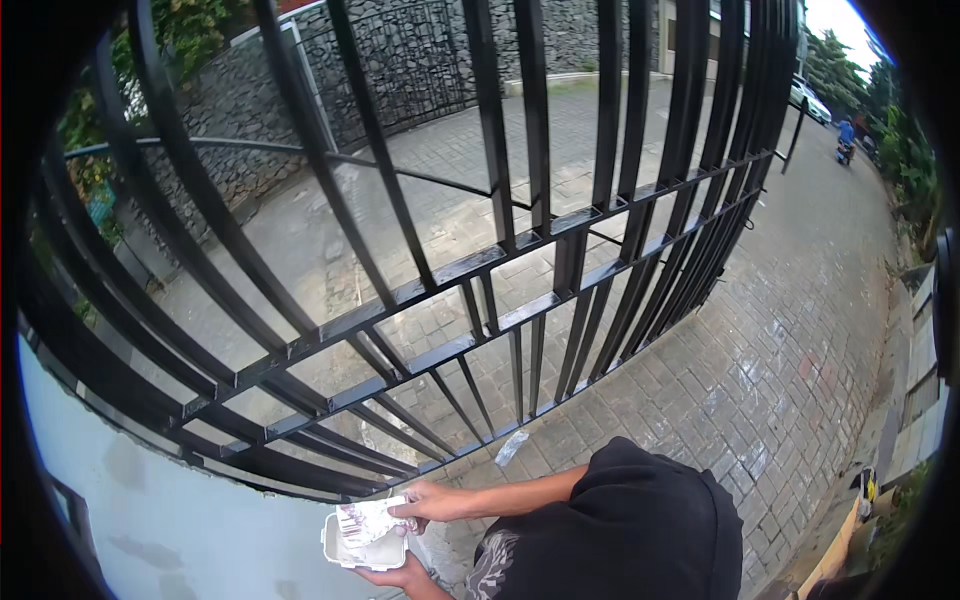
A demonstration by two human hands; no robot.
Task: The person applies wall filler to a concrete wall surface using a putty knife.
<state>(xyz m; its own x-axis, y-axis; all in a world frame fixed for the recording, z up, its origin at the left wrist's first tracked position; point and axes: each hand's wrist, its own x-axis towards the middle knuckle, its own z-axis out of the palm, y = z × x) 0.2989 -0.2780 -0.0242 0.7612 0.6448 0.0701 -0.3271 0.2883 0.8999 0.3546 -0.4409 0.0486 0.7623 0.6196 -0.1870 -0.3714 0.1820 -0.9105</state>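
At the bottom of the head view, my left hand (403,574) supports a shallow white container (330,545) from below, its fingers mostly hidden under it. Something pale lies inside, too unclear to name. My right hand (432,502) is closed on the edge of a crumpled white sheet (370,522) with dark reddish marks, held over the container. Whether it is cloth, paper or plastic cannot be made out. Just beyond both hands stands a black metal bar gate (430,353); neither hand visibly grips it.
A pale blue-grey wall (200,530) rises close on the left. A crumpled silvery scrap (511,448) lies on the brick paving (690,400) near the gate's foot. Far right, a motorbike rider (846,140) and a white car (811,103) are on the lane. A stone wall (400,60) stands behind the gate.
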